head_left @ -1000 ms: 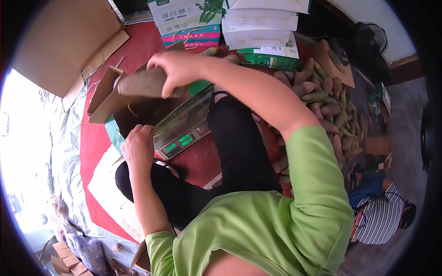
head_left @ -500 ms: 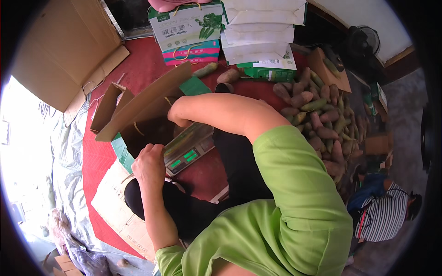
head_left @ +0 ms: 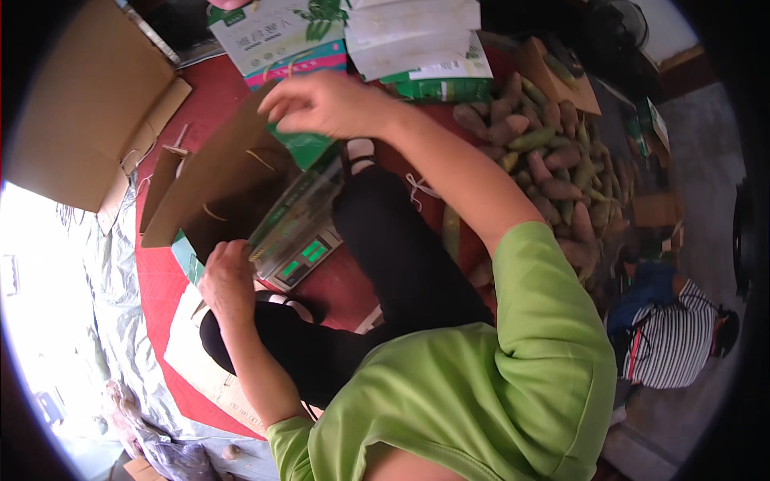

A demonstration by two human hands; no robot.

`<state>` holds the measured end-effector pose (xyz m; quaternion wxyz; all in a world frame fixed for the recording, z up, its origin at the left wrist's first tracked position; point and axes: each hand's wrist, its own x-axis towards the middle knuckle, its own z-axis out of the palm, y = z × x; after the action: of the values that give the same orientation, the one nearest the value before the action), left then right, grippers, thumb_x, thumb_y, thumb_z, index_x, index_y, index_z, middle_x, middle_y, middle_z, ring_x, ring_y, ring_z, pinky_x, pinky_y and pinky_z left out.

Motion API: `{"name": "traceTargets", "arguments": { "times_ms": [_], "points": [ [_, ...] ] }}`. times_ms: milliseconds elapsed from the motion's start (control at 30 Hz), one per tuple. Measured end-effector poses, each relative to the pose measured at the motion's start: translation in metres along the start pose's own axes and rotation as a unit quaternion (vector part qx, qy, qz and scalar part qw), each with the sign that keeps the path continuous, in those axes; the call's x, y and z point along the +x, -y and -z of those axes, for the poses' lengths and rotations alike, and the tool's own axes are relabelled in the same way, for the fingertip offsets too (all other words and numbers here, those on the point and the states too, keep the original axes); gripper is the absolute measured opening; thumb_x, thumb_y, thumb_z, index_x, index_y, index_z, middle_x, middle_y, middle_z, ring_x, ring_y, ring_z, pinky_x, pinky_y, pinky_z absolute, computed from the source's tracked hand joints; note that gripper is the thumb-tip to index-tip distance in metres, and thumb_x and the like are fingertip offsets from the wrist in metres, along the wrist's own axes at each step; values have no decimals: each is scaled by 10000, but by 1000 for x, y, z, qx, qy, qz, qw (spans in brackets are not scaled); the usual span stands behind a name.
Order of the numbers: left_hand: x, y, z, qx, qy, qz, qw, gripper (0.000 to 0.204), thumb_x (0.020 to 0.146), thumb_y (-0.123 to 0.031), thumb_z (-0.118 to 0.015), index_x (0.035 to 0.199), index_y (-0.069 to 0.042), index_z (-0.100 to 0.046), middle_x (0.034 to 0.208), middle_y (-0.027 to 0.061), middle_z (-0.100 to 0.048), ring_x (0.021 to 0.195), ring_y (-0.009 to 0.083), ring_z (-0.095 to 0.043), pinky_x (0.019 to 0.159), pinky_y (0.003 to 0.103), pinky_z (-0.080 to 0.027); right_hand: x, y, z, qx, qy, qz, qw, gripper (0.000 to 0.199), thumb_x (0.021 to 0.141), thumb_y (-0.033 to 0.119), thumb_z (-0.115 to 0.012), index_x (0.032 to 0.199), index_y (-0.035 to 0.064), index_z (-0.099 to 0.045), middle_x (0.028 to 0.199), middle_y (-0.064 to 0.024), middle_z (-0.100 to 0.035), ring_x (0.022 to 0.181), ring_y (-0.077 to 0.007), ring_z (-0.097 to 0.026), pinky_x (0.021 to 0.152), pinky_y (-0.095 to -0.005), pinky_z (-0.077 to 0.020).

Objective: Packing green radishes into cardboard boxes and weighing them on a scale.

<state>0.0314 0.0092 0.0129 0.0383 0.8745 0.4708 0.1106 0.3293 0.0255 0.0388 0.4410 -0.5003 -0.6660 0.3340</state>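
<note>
Red mat [head_left: 152,280] under your box [head_left: 204,172]; produce pile [head_left: 557,188] right of the box, co-worker [head_left: 670,349] farther right. Box lies open, long axis running near-left to far-right between your hands. Scale [head_left: 301,260] shows along the box's near side. Right hand [head_left: 325,104] hangs over the box's far-right end, empty, fingers loosely apart. Left hand [head_left: 227,280] is nearer, curled at the box's near-left rim; can't tell if it grips.

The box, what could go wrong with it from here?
The left hand is at the near edge of the box, so a tug might tip it. A bump might also jolt the lit scale right by it. Nearby, the heaped vegetables could roll.
</note>
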Motion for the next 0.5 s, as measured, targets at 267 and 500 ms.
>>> {"name": "traceTargets", "arguments": {
  "times_ms": [267, 500],
  "points": [
    [6, -2, -7, -9, -29, -16, 999, 87, 833, -152, -628, 912, -117, -643, 814, 64, -607, 752, 306, -616, 606, 404, -473, -238, -175, 46, -110, -249, -293, 916, 241, 767, 105, -663, 993, 22, -658, 972, -127, -677, 913, -225, -647, 808, -330, -504],
    [7, 2, -10, -20, -30, -22, 999, 79, 849, -148, -633, 900, -88, -640, 795, 66, -604, 709, 284, -606, 596, 384, -464, -441, -268, -49, -130, -137, -580, 793, 237, 756, 191, -690, 876, -3, -626, 683, -106, -621, 598, -204, -586, 568, -361, -484]
  ]
}}
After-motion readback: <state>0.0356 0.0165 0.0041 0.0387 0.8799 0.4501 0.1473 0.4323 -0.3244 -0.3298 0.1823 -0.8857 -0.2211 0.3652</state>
